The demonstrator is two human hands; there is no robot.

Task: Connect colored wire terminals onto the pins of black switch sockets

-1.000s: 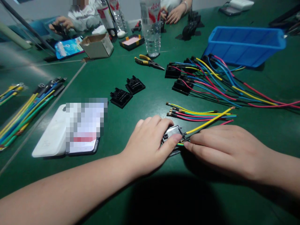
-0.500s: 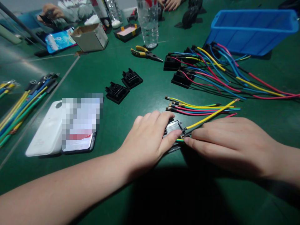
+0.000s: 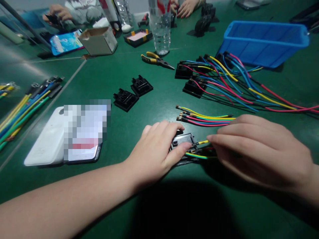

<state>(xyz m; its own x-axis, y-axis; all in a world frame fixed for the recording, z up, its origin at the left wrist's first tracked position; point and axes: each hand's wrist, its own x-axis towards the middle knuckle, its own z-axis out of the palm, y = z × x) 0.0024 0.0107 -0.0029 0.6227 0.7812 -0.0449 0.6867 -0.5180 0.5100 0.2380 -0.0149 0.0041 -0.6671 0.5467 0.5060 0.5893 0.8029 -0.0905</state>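
My left hand (image 3: 154, 146) is closed on a black plastic housing (image 3: 183, 139) that lies on the green table, its thumb across the near side. To the right, my right hand (image 3: 264, 149) pinches a yellow wire (image 3: 203, 142) close to the housing, and the far part of that wire is hidden by the hand. A green-and-yellow wire (image 3: 198, 155) runs out from the housing beneath it. Just beyond my hands lie several loose coloured wires (image 3: 199, 120) with metal terminals. Two bare black housings (image 3: 126, 99) sit further left.
Wired black housings (image 3: 195, 87) and pliers (image 3: 158, 61) lie beyond, before a blue bin (image 3: 259, 43). A phone (image 3: 87, 132) and white case (image 3: 46, 142) lie left, near wire bundles (image 3: 32, 103). A bottle (image 3: 160, 36), box (image 3: 99, 41) and other people's hands (image 3: 186, 8) are at the back.
My right hand has risen slightly and shifted from the wire's end at the housing to further along the yellow wire, now covering most of it. My left hand stays on the housing.
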